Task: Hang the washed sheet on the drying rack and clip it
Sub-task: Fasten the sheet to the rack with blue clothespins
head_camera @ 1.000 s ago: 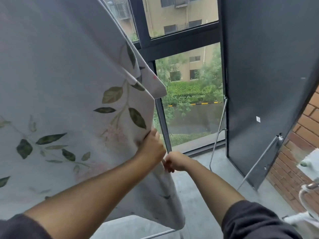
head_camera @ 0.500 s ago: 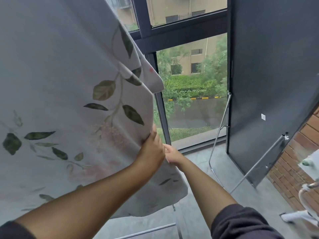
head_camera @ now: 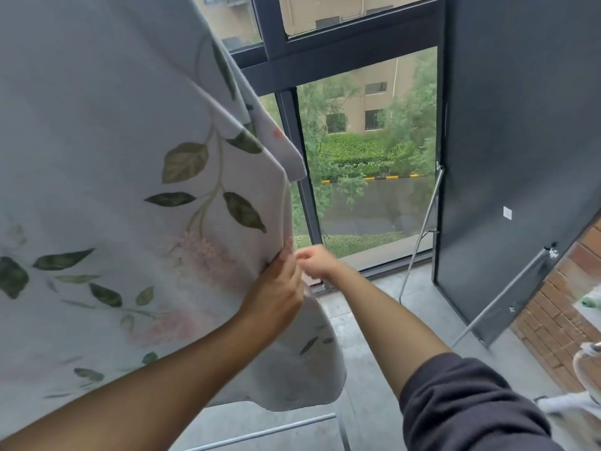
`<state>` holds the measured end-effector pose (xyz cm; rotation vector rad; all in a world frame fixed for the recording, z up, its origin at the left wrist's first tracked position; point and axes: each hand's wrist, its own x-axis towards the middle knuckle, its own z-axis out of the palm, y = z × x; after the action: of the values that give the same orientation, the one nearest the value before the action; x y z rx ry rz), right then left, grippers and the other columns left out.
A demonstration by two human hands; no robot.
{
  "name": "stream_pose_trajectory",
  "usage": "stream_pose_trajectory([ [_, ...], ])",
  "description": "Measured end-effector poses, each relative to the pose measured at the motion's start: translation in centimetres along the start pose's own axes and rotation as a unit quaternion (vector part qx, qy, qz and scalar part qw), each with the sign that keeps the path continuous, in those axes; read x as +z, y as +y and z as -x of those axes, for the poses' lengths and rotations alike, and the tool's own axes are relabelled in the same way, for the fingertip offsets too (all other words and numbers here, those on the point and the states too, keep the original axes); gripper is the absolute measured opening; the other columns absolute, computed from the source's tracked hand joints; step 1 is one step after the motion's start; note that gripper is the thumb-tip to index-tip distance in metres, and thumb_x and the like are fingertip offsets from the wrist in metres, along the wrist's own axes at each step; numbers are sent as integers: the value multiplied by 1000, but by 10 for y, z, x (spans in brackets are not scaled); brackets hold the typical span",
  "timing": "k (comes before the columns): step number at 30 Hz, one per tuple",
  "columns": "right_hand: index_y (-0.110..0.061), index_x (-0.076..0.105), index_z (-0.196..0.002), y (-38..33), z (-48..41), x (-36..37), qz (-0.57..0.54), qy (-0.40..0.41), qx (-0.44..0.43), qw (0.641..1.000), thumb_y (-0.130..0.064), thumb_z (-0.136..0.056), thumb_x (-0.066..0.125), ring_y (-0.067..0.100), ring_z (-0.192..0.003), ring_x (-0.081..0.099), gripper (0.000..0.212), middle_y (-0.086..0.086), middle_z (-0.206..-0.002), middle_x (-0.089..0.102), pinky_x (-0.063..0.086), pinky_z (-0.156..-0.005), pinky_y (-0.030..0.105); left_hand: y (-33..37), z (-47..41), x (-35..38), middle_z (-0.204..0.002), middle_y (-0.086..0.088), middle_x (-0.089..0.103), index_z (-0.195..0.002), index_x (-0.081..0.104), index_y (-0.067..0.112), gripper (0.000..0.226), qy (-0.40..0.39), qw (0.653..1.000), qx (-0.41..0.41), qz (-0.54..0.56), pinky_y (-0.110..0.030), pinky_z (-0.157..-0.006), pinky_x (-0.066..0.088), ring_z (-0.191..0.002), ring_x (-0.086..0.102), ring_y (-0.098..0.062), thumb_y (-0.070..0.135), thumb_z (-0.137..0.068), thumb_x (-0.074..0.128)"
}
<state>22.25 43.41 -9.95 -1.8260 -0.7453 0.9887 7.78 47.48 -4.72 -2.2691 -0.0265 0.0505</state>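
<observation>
A white sheet [head_camera: 107, 190] printed with green leaves and pink flowers hangs over the left half of the head view, draped from above. My left hand [head_camera: 279, 288] pinches its right edge at mid height. My right hand [head_camera: 313, 260], blurred by motion, is curled right beside the left hand at the same edge; whether it holds cloth or a clip is unclear. A thin metal bar of the drying rack [head_camera: 266, 431] shows below the sheet's hem. The top of the rack is hidden by the sheet.
A dark-framed window [head_camera: 357, 53] stands ahead with trees and a building outside. A dark panel [head_camera: 520, 157] fills the right, with metal rack legs [head_camera: 419, 236] leaning by it and a brick wall [head_camera: 559, 320] at far right. The floor is grey concrete.
Both hands have risen along the sheet's right edge. My right hand moved up from below the left hand to just beside it. The view tilted slightly.
</observation>
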Motion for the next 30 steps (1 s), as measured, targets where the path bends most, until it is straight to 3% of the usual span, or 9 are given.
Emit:
stream_pose_trajectory([
  [3,-18,62,-59,7,-23,-38,-92,208,28,973,-16,-77,52,22,-61,54,21,3,-59,57,55,-58,37,1,5,3,-121,-22,62,-108,69,2,41,136,989,53,24,-63,-111,5,-120,53,-38,1,-88,33],
  [5,-14,61,-63,14,-44,-51,-101,257,37,960,-19,-76,46,31,-75,65,21,9,-72,66,58,-70,49,0,12,4,-132,-25,53,-114,64,-2,42,159,985,68,24,-65,-110,4,-128,45,-39,5,-90,31],
  [8,-15,64,-80,-5,-48,-39,-100,217,14,971,-27,-81,44,29,-88,65,23,13,-92,70,56,-76,48,-3,23,4,-136,-25,50,-118,61,-3,44,159,984,76,38,-64,-110,5,-131,42,-40,7,-91,29],
  [10,-19,62,-90,-29,-18,-14,-148,83,24,985,-27,-92,46,21,-88,60,18,9,-98,66,53,-71,33,-6,27,1,-134,-25,51,-116,62,-3,45,156,984,75,34,-63,-110,7,-129,44,-40,8,-92,27],
  [13,-14,52,-78,-32,12,18,-156,-114,101,976,-26,-101,37,13,-66,52,30,0,-62,58,46,-55,18,-8,37,3,-131,-24,54,-113,65,-1,44,147,985,81,34,-63,-108,6,-126,47,-40,8,-89,30],
  [15,-14,51,-74,-24,18,27,-161,-154,125,967,-32,-101,33,12,-62,53,37,-4,-49,55,44,-58,20,-8,46,7,-134,-25,51,-115,64,-3,44,148,984,90,42,-65,-109,7,-128,43,-41,6,-90,28],
  [18,-16,57,-76,-17,23,32,-198,-95,130,967,-31,-101,36,8,-49,59,36,-6,-47,60,47,-55,22,-10,62,13,-140,-24,46,-116,64,-1,49,146,983,85,79,-66,-109,11,-134,37,-40,6,-88,25],
  [23,-14,66,-104,6,42,43,-227,22,111,967,-47,-95,43,20,-91,65,41,6,-97,70,52,-85,37,-11,91,19,-137,-23,50,-103,70,3,36,96,988,41,109,-63,-109,15,-132,41,-36,10,-75,47],
  [30,-28,65,-105,27,86,76,-103,125,47,986,-64,-83,29,20,-107,58,56,-3,-114,64,45,-95,42,3,141,36,-138,-20,49,-99,72,9,36,-57,972,-35,225,-64,-110,16,-135,39,-33,15,-64,70],
])
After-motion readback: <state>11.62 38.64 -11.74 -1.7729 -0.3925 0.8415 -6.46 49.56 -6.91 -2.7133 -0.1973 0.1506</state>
